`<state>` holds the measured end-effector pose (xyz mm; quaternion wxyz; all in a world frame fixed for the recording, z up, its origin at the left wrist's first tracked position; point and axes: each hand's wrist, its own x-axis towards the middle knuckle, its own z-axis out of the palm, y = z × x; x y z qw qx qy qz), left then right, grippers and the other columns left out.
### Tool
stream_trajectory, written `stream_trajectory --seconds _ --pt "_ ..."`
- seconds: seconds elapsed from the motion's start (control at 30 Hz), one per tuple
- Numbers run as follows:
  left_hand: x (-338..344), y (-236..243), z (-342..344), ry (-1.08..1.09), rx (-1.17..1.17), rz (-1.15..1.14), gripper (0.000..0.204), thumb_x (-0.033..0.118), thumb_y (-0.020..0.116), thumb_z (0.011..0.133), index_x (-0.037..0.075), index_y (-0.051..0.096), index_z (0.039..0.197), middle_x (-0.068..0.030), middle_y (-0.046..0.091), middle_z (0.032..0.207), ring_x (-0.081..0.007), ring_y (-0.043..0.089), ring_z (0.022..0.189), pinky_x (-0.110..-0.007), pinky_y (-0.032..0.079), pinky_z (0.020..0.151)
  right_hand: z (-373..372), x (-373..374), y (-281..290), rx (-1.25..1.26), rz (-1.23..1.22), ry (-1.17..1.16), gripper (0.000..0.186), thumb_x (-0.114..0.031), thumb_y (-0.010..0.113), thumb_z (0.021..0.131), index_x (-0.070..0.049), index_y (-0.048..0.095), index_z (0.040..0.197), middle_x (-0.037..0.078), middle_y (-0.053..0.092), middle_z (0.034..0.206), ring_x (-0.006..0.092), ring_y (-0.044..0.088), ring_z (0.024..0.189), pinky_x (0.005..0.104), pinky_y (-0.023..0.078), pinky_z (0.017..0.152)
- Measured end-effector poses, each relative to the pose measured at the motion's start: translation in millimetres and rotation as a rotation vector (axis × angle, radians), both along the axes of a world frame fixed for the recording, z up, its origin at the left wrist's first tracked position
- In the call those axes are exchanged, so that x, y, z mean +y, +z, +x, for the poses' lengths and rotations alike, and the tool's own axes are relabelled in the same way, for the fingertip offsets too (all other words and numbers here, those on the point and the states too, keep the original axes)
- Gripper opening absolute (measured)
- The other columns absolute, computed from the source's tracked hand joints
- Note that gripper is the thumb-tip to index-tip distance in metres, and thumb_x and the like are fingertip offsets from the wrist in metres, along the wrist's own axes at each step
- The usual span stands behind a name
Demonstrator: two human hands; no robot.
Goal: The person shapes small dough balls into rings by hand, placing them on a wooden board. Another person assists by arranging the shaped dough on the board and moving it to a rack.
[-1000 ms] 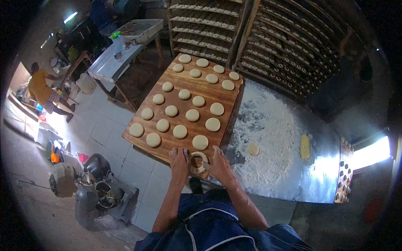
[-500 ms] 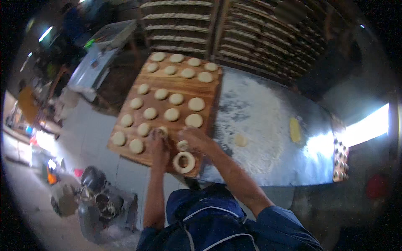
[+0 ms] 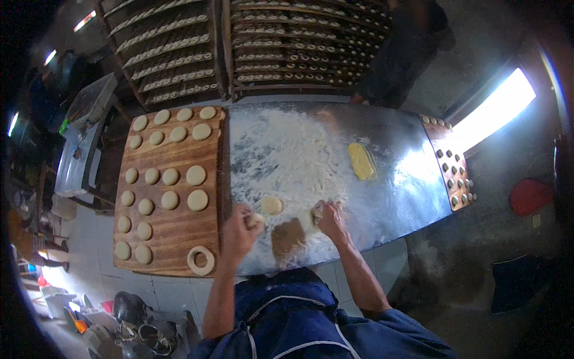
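Observation:
My left hand is closed around a round of pale dough, just over the left part of the floured metal table. To its right, my right hand is closed at the table surface on another lump of dough, partly covered by the fingers. A flattened dough piece lies in the flour between the hands. On the left, a wooden board bears several dough rounds in rows. One dough ring with a hole sits at its near right corner.
A yellow smear of soft fat or dough lies on the table. A brown square patch is near its front edge. Another board with dough pieces stands at the right end. Behind are racks of dough rings and a person.
Both hands have moved right, off the wooden board and over the floured table. Dough from the board's near part has come along in them. My view has turned to the right.

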<state>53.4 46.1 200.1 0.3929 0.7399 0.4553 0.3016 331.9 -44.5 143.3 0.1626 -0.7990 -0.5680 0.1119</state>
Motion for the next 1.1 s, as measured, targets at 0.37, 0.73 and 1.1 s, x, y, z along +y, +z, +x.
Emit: stream_trajectory --seconds 0.37,0.73,1.1 --pt "-63.5 -35.5 142.3 0.012 -0.355 -0.395 0.032 0.019 0.068 0.089 -0.006 0.063 0.108 -0.0142 0.068 0.097 -0.0190 0.067 0.086 -0.034 0.054 0.078 23.2 -23.6 19.5 1.272 0.208 -0.128 0.036 -0.006 0.078 0.077 -0.003 0.048 0.099 0.011 0.068 0.083 0.0118 0.064 0.076 0.0287 0.051 0.063" --pt "-82.3 -39.6 156.0 0.230 -1.135 -0.960 0.038 0.008 0.067 0.089 0.007 0.047 0.122 -0.0091 0.060 0.110 -0.0192 0.060 0.103 -0.034 0.049 0.090 42.8 -11.0 50.2 1.354 -0.116 0.386 0.050 -0.003 0.065 0.079 -0.003 0.040 0.122 0.012 0.065 0.091 0.0171 0.064 0.085 0.0306 0.051 0.072" --pt "-91.5 -69.0 122.2 0.342 -1.255 -0.753 0.034 0.019 0.043 0.095 0.009 0.043 0.127 -0.0131 0.058 0.111 -0.0262 0.057 0.105 -0.038 0.046 0.097 -2.3 -8.4 -6.1 1.652 0.115 -0.054 0.047 -0.044 0.039 0.100 -0.002 0.061 0.100 0.013 0.064 0.091 0.0213 0.062 0.081 0.0382 0.052 0.072"
